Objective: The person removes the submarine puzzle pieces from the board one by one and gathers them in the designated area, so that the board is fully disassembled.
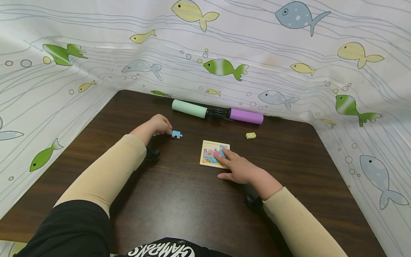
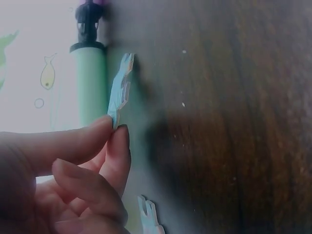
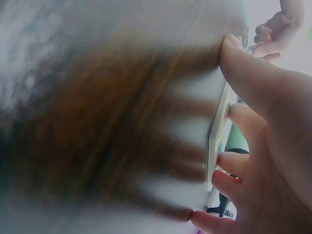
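My left hand (image 1: 158, 125) pinches a light-blue jigsaw piece (image 2: 120, 90) between thumb and fingertips; in the left wrist view the piece stands on edge. A second puzzle piece (image 2: 150, 217) lies on the table below that hand, partly cut off by the frame. To the right is a small square puzzle board (image 1: 207, 143) with a pale wooden border and pink, blue and orange pieces set in it. My right hand (image 1: 240, 169) rests over the board's right side, fingers spread. Its thumb (image 3: 243, 63) is beside the near edge, and the fingers hide part of the picture.
A hand pump (image 1: 189, 108) with mint and purple tubes and a black middle lies along the table's back. A small yellow toy brick (image 1: 250, 135) sits right of the board. A fish-print curtain (image 1: 179, 53) encloses the dark wooden table (image 1: 167, 200).
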Motion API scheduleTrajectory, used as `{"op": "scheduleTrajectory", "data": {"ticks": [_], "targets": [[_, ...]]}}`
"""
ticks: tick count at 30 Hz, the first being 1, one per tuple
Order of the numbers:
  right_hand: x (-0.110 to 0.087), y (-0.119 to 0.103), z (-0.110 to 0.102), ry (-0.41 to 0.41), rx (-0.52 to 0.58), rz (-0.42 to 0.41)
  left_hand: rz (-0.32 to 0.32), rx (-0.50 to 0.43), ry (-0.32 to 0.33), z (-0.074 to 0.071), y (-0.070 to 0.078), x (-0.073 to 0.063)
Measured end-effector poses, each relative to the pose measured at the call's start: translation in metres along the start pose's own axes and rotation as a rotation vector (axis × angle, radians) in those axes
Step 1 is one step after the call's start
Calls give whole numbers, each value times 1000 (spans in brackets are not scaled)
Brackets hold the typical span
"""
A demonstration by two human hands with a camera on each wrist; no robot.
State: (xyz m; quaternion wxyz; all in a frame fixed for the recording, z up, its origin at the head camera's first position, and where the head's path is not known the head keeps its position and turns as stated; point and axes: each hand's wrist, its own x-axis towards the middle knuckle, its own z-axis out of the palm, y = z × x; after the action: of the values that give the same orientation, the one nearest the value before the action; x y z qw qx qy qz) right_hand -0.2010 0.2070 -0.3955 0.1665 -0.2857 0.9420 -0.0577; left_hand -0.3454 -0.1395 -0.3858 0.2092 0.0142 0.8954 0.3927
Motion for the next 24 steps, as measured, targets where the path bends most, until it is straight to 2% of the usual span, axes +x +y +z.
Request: {"op": "scheduleTrajectory", "data": {"ticks": [8, 13, 17, 24], "targets": [[0, 0, 0, -1, -6, -4, 35, 132, 102, 0, 4, -5], [0, 0, 0, -7, -12, 7, 63, 192, 127, 10, 15, -1], [-1, 0, -1, -6, -9, 4, 119, 214, 109, 29, 36, 1], [0, 2, 0, -5, -11, 4, 208, 247, 46, 78, 75, -2]]}}
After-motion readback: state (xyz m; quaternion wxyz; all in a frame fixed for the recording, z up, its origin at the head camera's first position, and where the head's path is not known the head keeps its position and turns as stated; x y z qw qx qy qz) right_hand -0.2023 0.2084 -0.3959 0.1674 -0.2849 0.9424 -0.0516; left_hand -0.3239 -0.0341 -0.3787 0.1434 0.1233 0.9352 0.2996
